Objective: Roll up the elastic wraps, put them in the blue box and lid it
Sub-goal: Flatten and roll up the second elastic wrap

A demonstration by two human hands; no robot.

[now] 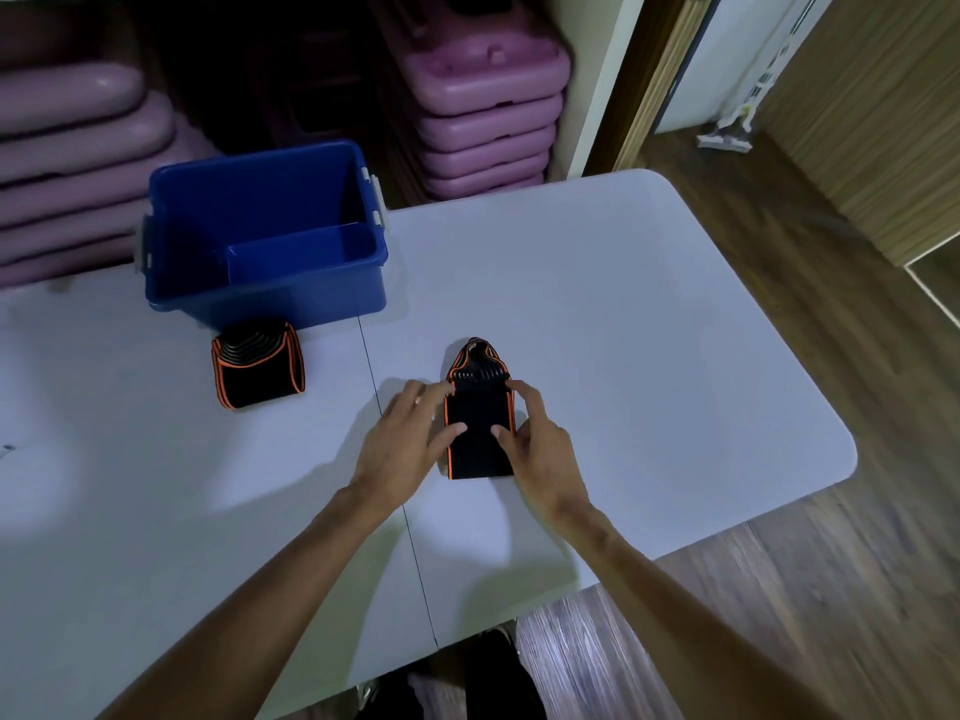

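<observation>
At the middle of the desk [649, 314], both hands press on one black, orange-edged elastic wrap [478, 433]. The left hand [402, 444] has its grip apart, fingers spread, with fingertips touching the wrap's left edge and the thumb on its flat face. The right hand [540, 454] mirrors it, forefinger at the right edge near the top and thumb on the face; neither hand is clamped around the cloth. The wrap lies flat toward the person, while its far end bunches into loose looped layers.

To the left and farther off, a second wrap [258, 371] sits already rolled, just in front of the blue box [291, 298]. The box stands open at the desk's back edge, and it looks empty. No lid can be made out for certain.

The step in hand seems to be the rolling of this wrap. To do it well, I would keep both edges lined up between the fingers, hold even tension so the layers stack squarely, and pinch the finished roll firmly before lifting, lest it spring open on the way to the box.
</observation>
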